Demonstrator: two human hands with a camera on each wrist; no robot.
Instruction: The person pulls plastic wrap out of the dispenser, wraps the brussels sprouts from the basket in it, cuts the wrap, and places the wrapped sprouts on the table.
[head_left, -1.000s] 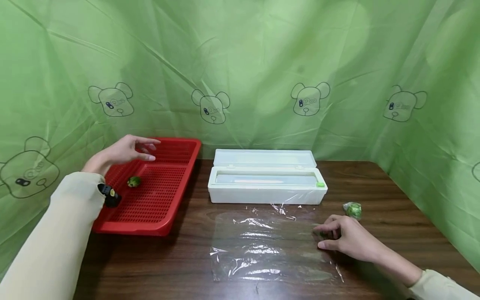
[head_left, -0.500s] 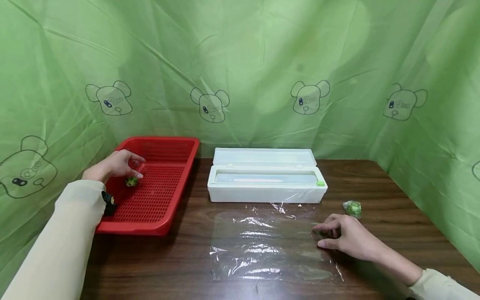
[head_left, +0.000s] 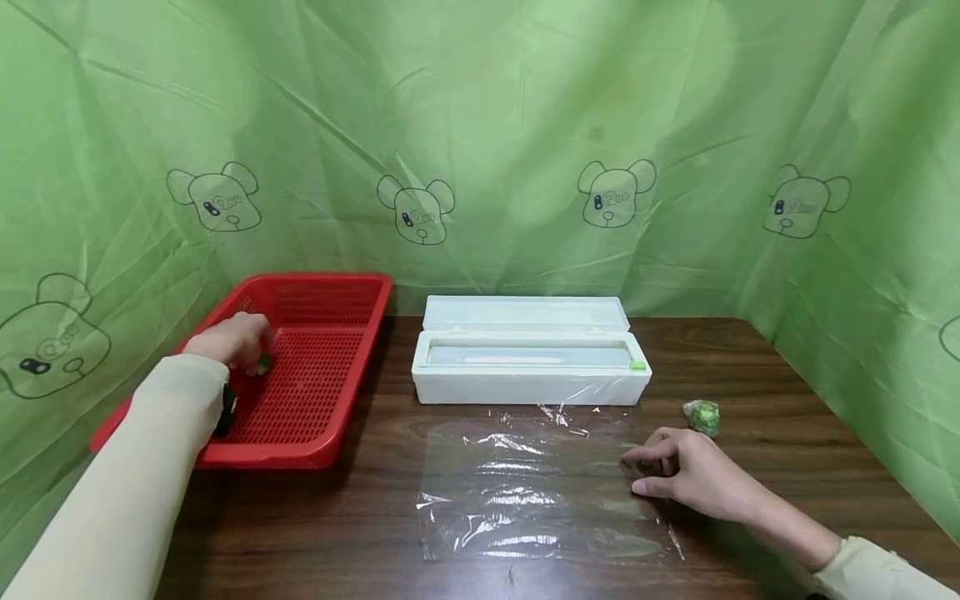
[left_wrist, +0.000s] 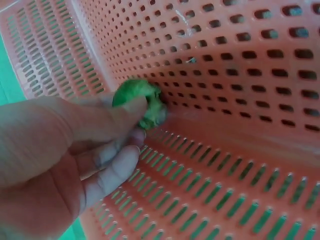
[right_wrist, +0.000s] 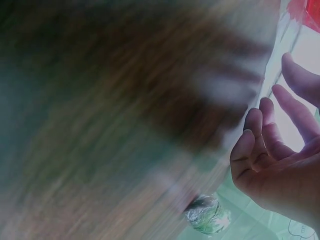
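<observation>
Having come down since the earlier frame, the left hand (head_left: 232, 342) pinches the small, rounded green sprout (left_wrist: 131, 89) inside the red perforated plastic basket (head_left: 322, 367). The right hand (head_left: 697, 475), loosely bent, thumb and forefinger apart, stays at the glossy, wrinkled clear film (head_left: 517, 500) on the wood-grained bench (head_left: 772, 375).

Behind the film (head_left: 517, 492) stands the box (head_left: 531, 388), with the basket (head_left: 311, 383) to its left.

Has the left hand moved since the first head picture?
Yes. Against the red basket, the left hand has moved down and to the left in the head view, and it now holds the green vegetable.
</observation>
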